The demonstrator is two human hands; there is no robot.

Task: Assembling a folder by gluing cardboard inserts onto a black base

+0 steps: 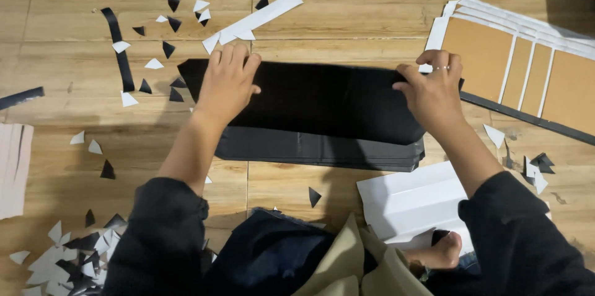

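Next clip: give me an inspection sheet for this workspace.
Surface: wooden plank floor, lit from above.
Job's things: black sheet on top of a stack of black sheets.
Clutter: black and white triangular offcuts, paper strips, white folded paper.
Hands: left hand flat on the black sheet; right hand pinching its right edge.
Cables: nothing seen.
Surroundings: brown cardboard panels on white backing at right.
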